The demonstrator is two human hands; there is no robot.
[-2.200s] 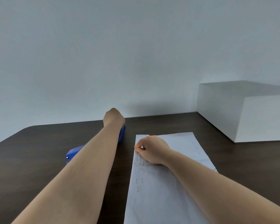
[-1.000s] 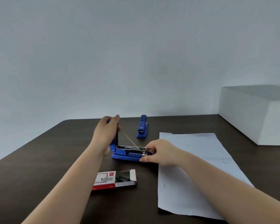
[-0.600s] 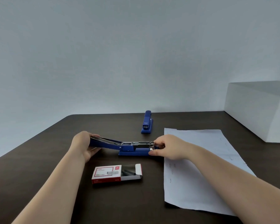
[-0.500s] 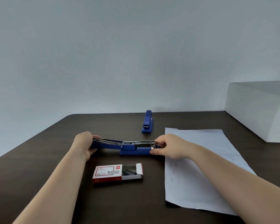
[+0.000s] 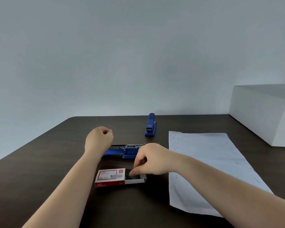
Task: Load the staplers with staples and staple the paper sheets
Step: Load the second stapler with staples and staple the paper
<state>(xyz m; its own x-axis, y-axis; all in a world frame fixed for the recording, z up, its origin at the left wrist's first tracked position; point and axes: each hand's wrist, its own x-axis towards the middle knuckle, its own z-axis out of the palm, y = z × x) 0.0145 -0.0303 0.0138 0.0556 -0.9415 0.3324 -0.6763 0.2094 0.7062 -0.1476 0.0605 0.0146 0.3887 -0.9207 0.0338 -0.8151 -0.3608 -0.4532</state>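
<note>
A blue stapler [image 5: 124, 150] lies flipped wide open on the dark table, its metal staple channel facing up. My left hand [image 5: 99, 140] hovers just above its left end, fingers curled and holding nothing. My right hand [image 5: 150, 159] reaches down to the slid-open end of a red and white staple box [image 5: 111, 178], fingertips in the dark tray; whether they grip staples is hidden. A second blue stapler [image 5: 150, 125] stands shut further back. White paper sheets [image 5: 209, 163] lie at the right.
A large white box [image 5: 263, 112] sits at the back right corner of the dark table [image 5: 39, 162]. A plain pale wall rises behind the table's far edge.
My left hand has let go of the stapler's lid and lifted above it. My right hand has left the stapler's front end and moved down into the staple box.
</note>
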